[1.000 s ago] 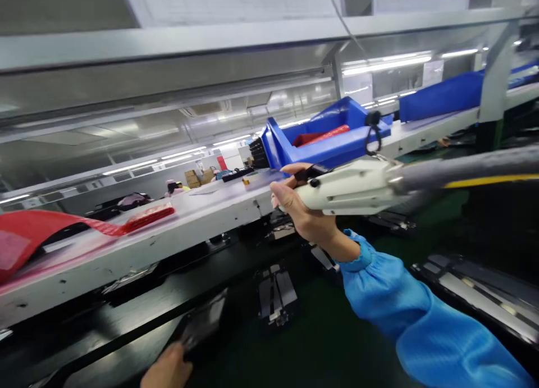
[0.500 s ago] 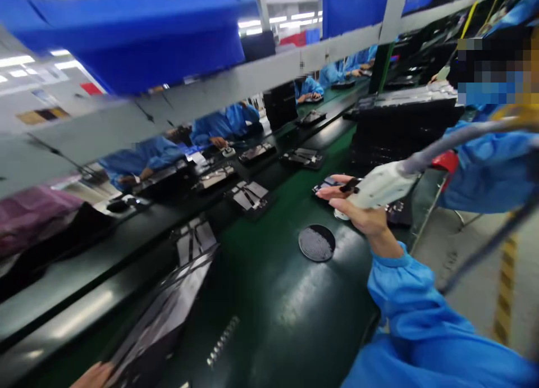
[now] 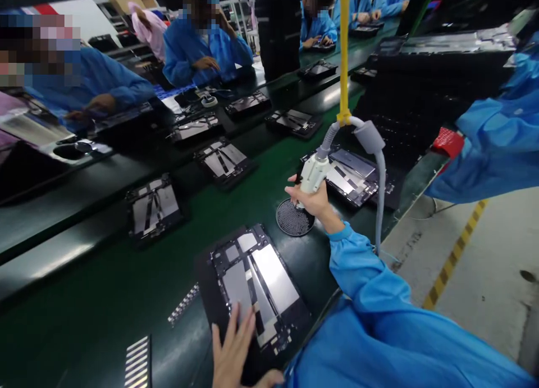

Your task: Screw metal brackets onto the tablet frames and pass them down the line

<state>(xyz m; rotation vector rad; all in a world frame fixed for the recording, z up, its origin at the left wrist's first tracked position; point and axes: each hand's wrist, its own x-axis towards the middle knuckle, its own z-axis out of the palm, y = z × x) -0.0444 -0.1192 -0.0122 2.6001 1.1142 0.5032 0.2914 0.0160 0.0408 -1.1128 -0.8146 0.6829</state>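
Observation:
My right hand point(image 3: 310, 200) is wrapped around a white electric screwdriver point(image 3: 314, 173) that hangs from a grey cable and points down. Its tip reaches a round black dish point(image 3: 290, 231) of small screws; whether a screw is on it I cannot make out. Fingers spread, my left hand point(image 3: 236, 343) lies on the lower left part of an opened tablet point(image 3: 275, 275) with silver battery plates. Under that tablet is a black pad point(image 3: 209, 298). Another opened tablet point(image 3: 343, 174) lies just behind the screwdriver.
Strips of small parts point(image 3: 184, 304) and a striped piece point(image 3: 137, 361) lie left of the tablet. Further opened tablets point(image 3: 154, 208) line the green bench point(image 3: 96, 298). A yellow strap point(image 3: 344, 51) holds the cable. Co-workers in blue point(image 3: 206, 56) sit opposite; a blue sleeve point(image 3: 480, 152) is at right.
The tablet that was held tilted at the left now lies flat in front of me, with my left hand spread on it. My right hand has brought the screwdriver to the screw dish, pointing down.

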